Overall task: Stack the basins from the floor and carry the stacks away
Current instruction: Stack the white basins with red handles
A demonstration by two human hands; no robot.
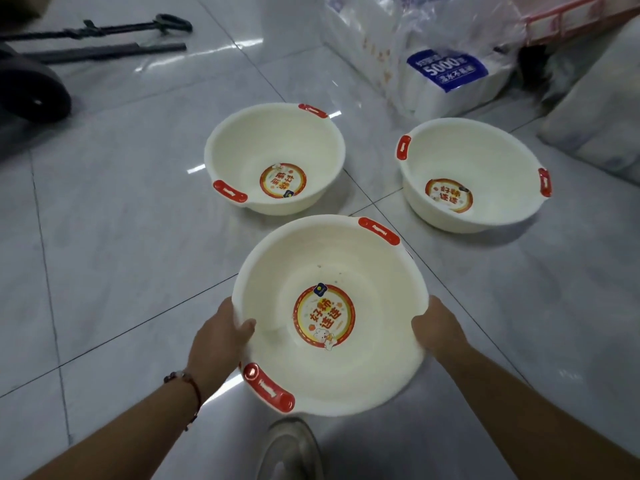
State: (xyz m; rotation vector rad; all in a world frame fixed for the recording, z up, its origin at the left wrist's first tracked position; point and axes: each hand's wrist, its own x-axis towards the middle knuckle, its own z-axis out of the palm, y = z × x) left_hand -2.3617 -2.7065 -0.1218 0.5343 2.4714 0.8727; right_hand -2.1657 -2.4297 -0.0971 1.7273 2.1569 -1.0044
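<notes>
Both my hands grasp the near basin by its rim: left hand, right hand. Beyond it on the floor: left basin, right basin.

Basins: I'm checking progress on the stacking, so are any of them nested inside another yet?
No, the held basin, the left basin and the right basin are each single and apart from one another.

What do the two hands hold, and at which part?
Both hold the nearest basin by its rim: left hand on the left side, right hand on the right, away from its red handles.
</notes>
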